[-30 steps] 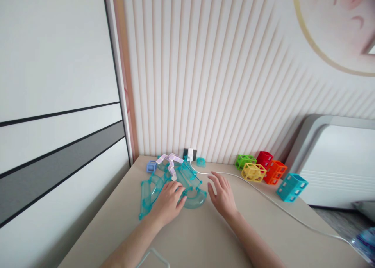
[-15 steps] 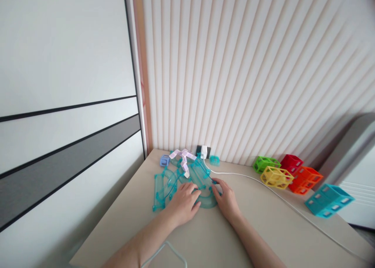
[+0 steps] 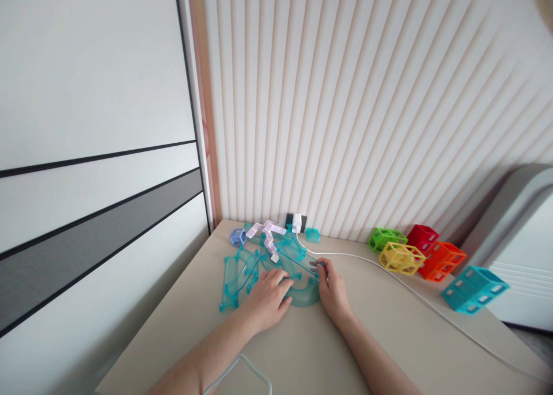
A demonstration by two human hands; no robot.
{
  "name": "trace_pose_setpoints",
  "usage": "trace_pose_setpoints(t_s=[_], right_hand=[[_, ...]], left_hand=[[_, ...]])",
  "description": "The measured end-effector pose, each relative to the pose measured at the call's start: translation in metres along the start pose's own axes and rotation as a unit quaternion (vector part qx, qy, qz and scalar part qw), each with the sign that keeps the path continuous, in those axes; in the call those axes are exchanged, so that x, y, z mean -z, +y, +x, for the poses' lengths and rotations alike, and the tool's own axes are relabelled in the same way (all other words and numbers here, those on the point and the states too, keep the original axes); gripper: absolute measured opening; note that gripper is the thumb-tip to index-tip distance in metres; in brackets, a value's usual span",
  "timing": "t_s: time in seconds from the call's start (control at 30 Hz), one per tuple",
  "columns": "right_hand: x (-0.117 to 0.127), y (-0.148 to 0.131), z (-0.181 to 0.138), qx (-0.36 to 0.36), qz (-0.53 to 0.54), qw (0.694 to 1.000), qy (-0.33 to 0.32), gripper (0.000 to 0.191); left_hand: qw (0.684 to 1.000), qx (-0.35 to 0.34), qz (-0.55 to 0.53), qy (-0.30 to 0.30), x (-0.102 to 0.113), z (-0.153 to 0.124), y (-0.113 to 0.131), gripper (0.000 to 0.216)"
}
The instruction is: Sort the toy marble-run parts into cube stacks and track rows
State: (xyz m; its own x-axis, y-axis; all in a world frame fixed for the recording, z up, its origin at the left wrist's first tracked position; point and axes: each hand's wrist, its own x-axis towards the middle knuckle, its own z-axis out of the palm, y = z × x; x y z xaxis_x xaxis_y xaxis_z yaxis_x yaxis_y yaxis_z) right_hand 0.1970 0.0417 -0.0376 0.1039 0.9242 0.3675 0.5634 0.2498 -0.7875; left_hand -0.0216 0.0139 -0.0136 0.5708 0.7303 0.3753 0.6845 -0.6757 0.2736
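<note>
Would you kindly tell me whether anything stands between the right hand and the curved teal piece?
Nothing visible does: the right hand is right at that curved teal piece's right end. The white cable passes beyond the hand, and the left hand is at the piece's left side.

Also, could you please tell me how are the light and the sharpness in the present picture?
Head view: soft light, with a shadow low on the white, black-striped cabinet; head view: the white ribbed wall looks softer toward the upper right; head view: the translucent teal plastic track pieces are hard to separate where they overlap.
</note>
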Motion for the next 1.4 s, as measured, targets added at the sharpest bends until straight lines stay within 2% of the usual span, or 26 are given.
trace_pose_setpoints(t_s=[0.23,0.33,0.4,0.47,0.53,0.63,0.7,0.8,0.9,0.97,1.0,1.07,1.13,1.2,1.27,1.4], right_hand=[[0.0,0.004,0.003,-0.002,0.072,0.996,0.051,0.028],[0.004,0.007,0.001,0.03,0.118,0.99,0.069,0.025],[0.006,0.008,-0.002,0.069,0.133,0.986,0.068,0.021],[0.008,0.007,-0.007,0.123,0.129,0.982,0.055,0.017],[0.01,0.004,-0.011,0.188,0.102,0.976,0.039,0.014],[0.016,-0.006,-0.015,0.293,0.021,0.956,0.005,0.022],[0.022,-0.014,-0.015,0.356,-0.046,0.933,-0.015,0.029],[0.032,-0.028,-0.014,0.42,-0.129,0.898,-0.033,0.032],[0.036,-0.037,-0.013,0.462,-0.168,0.868,-0.073,0.029],[0.033,-0.037,-0.013,0.466,-0.167,0.864,-0.087,0.033],[0.031,-0.035,-0.013,0.456,-0.158,0.873,-0.072,0.037],[0.027,-0.03,-0.011,0.402,-0.136,0.905,-0.015,0.043],[0.025,-0.023,-0.009,0.33,-0.126,0.935,0.023,0.042],[0.026,-0.018,-0.006,0.281,-0.134,0.95,0.007,0.035],[0.028,-0.015,-0.005,0.267,-0.144,0.952,-0.034,0.029],[0.03,-0.016,-0.008,0.258,-0.14,0.954,-0.057,0.032]], left_hand=[[0.999,0.02,-0.027,-0.013,-0.001,-0.001,0.0,0.033],[0.994,0.047,-0.093,0.022,-0.004,0.0,0.001,0.043],[0.979,0.065,-0.184,0.059,-0.005,0.001,0.002,0.051],[0.943,0.097,-0.308,0.084,-0.005,0.002,0.005,0.055],[0.885,0.138,-0.436,0.09,-0.003,0.004,0.008,0.057],[0.791,0.173,-0.581,0.086,0.001,0.007,0.011,0.066],[0.735,0.177,-0.648,0.093,0.003,0.009,0.013,0.071],[0.659,0.174,-0.725,0.103,0.006,0.011,0.016,0.066],[0.614,0.187,-0.757,0.121,0.005,0.011,0.017,0.056],[0.603,0.204,-0.758,0.141,0.003,0.011,0.016,0.05],[0.601,0.212,-0.756,0.152,0.003,0.011,0.015,0.046],[0.598,0.232,-0.747,0.176,0.002,0.012,0.013,0.038],[0.595,0.251,-0.737,0.198,0.002,0.013,0.012,0.034],[0.592,0.266,-0.731,0.212,0.003,0.014,0.011,0.033],[0.59,0.276,-0.726,0.219,0.005,0.014,0.011,0.035],[0.594,0.28,-0.724,0.212,0.005,0.014,0.013,0.037]])
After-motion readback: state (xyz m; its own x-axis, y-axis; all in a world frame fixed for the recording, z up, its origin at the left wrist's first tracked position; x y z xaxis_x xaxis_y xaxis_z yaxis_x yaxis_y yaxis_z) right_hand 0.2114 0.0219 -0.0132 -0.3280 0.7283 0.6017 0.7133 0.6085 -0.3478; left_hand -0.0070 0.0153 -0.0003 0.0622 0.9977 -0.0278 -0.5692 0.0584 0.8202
